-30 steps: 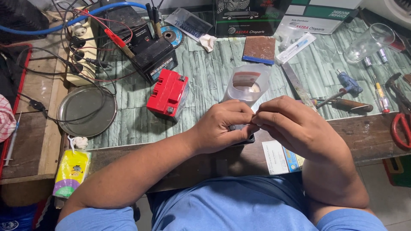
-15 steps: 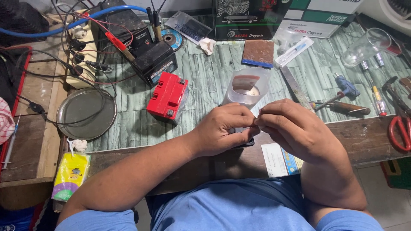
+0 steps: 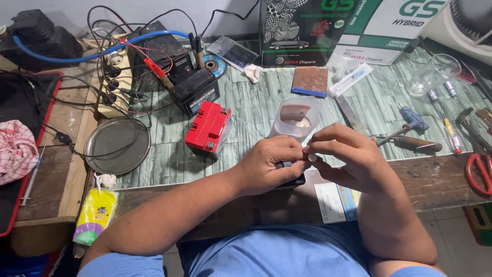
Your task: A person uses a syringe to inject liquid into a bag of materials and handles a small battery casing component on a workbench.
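Observation:
My left hand [image 3: 269,164] and my right hand [image 3: 348,159] meet at the front edge of the workbench. Between their fingertips sits a small white piece [image 3: 311,157], pinched by my right fingers. My left hand curls around a small dark object [image 3: 292,180], mostly hidden under the palm. Just beyond the hands stands a clear plastic cup [image 3: 296,119] with something pale inside. A red battery [image 3: 207,128] lies to the left of the cup.
A black battery [image 3: 197,91] with clip leads and tangled wires sits at the back left, beside a round metal lid [image 3: 117,146]. A syringe [image 3: 351,79], glass [image 3: 433,74], screwdrivers [image 3: 410,139] and red-handled pliers [image 3: 479,172] lie right. Cardboard boxes [image 3: 302,31] stand behind.
Both hands stay together at the bench edge; the fingers have shifted a little around the small white piece.

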